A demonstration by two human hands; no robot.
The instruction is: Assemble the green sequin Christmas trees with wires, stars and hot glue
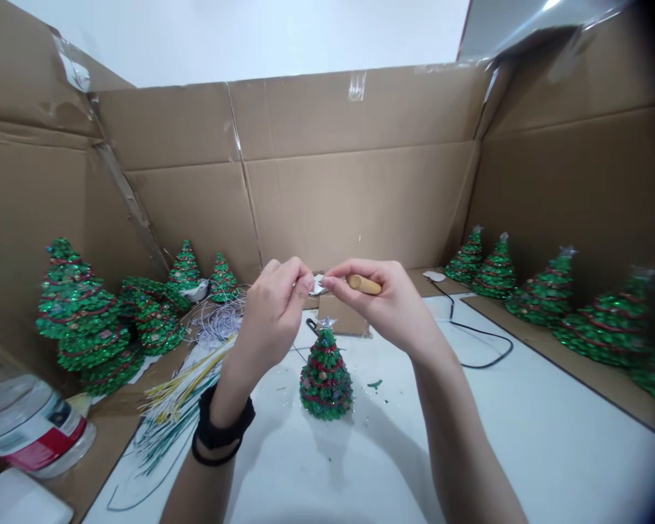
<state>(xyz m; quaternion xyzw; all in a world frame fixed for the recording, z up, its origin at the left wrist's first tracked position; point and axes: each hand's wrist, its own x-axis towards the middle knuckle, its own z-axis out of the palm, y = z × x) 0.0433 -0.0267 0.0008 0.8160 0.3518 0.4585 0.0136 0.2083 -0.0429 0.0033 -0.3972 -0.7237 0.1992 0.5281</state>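
Observation:
My left hand (270, 313) is raised with thumb and finger pinched together; whatever sits in the pinch is too small to make out. Close beside it, my right hand (393, 302) is closed around a tool with a short wooden handle (364, 284), whose working end is hidden by the fingers. Both sets of fingertips nearly meet. Below them a small green Christmas tree (326, 378) with red garland, small ornaments and a clear star on top stands upright on the white table, touched by neither hand.
Finished-looking trees (546, 287) line the right side, and more trees (79, 306) crowd the left. Bundles of wires (183, 386) lie left of my arm, near a plastic bottle (38, 422). A black cord (488, 364) curls on the right. Cardboard walls (360, 204) enclose the table.

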